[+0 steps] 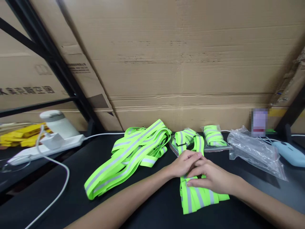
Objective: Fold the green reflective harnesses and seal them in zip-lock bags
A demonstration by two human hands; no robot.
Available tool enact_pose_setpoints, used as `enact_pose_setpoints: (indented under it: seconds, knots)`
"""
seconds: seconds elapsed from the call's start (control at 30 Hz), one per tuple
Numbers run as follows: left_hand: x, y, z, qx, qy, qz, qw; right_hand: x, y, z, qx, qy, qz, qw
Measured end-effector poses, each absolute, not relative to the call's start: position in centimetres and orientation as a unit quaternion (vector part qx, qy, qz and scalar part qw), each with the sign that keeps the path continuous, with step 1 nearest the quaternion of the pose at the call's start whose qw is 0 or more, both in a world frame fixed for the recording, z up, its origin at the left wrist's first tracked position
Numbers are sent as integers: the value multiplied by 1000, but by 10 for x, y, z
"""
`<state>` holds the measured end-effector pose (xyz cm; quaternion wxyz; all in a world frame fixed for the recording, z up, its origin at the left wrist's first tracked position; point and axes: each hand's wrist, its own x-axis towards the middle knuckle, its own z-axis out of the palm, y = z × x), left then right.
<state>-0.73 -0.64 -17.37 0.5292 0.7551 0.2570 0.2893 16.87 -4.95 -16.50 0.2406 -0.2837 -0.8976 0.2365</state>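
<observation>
My left hand (184, 163) and my right hand (211, 178) meet over a neon-green reflective strap (197, 200) with grey stripes. The strap lies in flat folds on the black table, and part of it runs up beyond my hands to a black buckle. Curled fingers of my left hand close on the upper part of the strap. My right hand grips it just below, with the thumb across the folds; overlapping fingers hide part of the grip. To the left lies a long looped bundle of similar reflective straps (133, 156).
Behind my hands is a bagged folded strap (214, 136). Clear plastic bags (256, 152) and a light-blue device (288, 152) lie at right. At left stand a white power strip (71, 141), a bottle (59, 122) and a trailing cable (66, 178). Cardboard (181, 63) walls the back.
</observation>
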Motion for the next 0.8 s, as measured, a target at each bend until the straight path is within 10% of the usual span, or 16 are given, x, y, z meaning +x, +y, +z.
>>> enact_pose_setpoints:
  seconds: [0.3, 0.8]
  knots:
    - [-12, -3, -178, 821, 236, 293, 429, 168, -58, -173, -170, -904, -130, 369]
    - [-13, 3, -177, 753, 238, 309, 531, 178, -80, -174, -230, -952, -60, 191]
